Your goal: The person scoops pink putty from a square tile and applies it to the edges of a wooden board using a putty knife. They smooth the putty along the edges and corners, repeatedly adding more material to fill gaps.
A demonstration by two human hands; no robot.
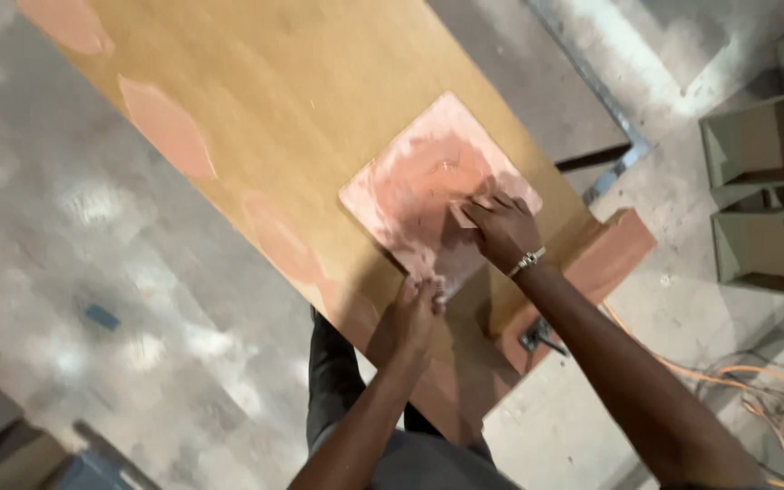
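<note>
A small square panel [415,177] coated in pinkish filler lies on a long tan plywood board [292,82]. My right hand [499,227], with a bracelet at the wrist, presses a small folded piece of sandpaper [461,214] flat against the panel's near right part. My left hand [415,308] pinches the panel's near corner between closed fingers. Pale dust covers the panel's surface.
Pink filler patches [167,127] mark the board's left edge. Under the board's near end stands a reddish support [614,249]. Green box frames [764,195] stand at the right, an orange cable [764,386] lies on the concrete floor, and a metal strip [614,118] runs behind.
</note>
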